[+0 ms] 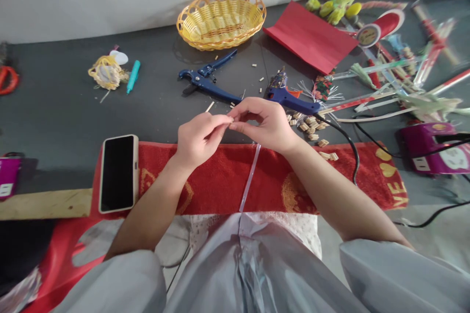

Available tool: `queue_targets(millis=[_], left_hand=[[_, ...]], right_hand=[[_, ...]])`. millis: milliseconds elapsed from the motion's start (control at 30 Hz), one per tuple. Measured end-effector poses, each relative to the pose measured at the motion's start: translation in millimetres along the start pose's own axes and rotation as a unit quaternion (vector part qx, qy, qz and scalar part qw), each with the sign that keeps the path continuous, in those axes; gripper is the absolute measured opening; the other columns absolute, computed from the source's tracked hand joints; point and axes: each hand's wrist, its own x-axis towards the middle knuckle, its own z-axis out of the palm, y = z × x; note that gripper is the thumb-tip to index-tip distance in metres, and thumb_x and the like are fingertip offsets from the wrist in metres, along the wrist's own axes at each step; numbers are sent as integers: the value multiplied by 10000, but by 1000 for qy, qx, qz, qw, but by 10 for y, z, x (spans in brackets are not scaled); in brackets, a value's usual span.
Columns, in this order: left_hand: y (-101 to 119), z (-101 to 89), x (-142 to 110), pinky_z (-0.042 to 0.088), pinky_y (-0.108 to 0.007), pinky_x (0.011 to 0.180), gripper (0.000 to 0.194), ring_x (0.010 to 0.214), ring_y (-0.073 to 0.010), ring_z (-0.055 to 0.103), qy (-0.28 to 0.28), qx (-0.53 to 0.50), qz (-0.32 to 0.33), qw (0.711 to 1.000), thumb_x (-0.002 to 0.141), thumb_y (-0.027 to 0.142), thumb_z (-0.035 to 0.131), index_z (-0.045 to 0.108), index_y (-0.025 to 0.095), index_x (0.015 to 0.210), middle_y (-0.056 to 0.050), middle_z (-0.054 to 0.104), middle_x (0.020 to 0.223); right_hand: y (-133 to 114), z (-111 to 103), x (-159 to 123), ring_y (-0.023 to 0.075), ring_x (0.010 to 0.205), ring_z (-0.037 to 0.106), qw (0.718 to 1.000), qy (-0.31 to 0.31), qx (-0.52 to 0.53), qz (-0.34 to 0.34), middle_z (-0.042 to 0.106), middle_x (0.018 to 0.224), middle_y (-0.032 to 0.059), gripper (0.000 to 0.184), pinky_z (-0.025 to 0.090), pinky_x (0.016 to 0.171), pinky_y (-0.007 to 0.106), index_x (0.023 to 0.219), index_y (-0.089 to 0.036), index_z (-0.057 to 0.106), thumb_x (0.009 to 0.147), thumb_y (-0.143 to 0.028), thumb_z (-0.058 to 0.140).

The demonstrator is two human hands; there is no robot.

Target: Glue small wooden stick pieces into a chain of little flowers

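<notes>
My left hand (200, 139) and my right hand (266, 124) meet above the far edge of a red towel (216, 186). Both are closed in a pinch, fingertips touching, around something tiny and pale that is mostly hidden. Below them a thin translucent strip (250, 176) runs down across the towel. Just beyond the hands lies a blue hand cutter (211, 85) with its handles spread. A blue glue gun (295, 102) rests right of my right hand, beside a pile of small cut wooden pieces (312, 124).
A phone (118, 173) lies on the towel's left end. Behind are a yellow wicker basket (220, 19), red paper (312, 36) and a red spool (382, 28). Sticks and tassels clutter the right. A teal pen (133, 77) and yellow yarn (106, 72) lie left; a black cord (347, 139) crosses the towel.
</notes>
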Motion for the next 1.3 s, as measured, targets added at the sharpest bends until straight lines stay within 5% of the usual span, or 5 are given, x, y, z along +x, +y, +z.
queue_targets(millis=[233,567,900,1300], left_hand=[[-32,-29,0,438,-174,562,84,578,-63,615,7,58,52,997,905,147,608,666,207,915,32,713,689],[8,-24,-18,417,-181,519,97,481,-54,546,28,83,4,996,927,277,605,657,207,886,42,665,621],[-45,-45,-9,382,-229,516,127,499,-88,562,2,133,111,985,916,145,559,657,222,936,47,644,584],[-53,5,-69,384,-209,525,178,548,-77,595,-27,111,0,993,1009,290,386,535,203,962,6,664,733]], right_hand=[[5,15,-4,121,714,624,1000,3,1,7,681,823,46,381,541,676,263,856,-153,704,769,-521,749],[-48,12,-19,128,719,634,999,11,-18,-28,676,801,47,383,546,680,262,859,-156,711,793,-533,725],[-49,-71,-2,121,674,612,996,-29,-76,-45,688,767,43,323,508,618,250,840,-155,720,813,-477,727],[-42,-68,-3,122,700,611,997,-34,-63,-9,689,824,49,221,515,644,257,858,-158,705,836,-378,700]])
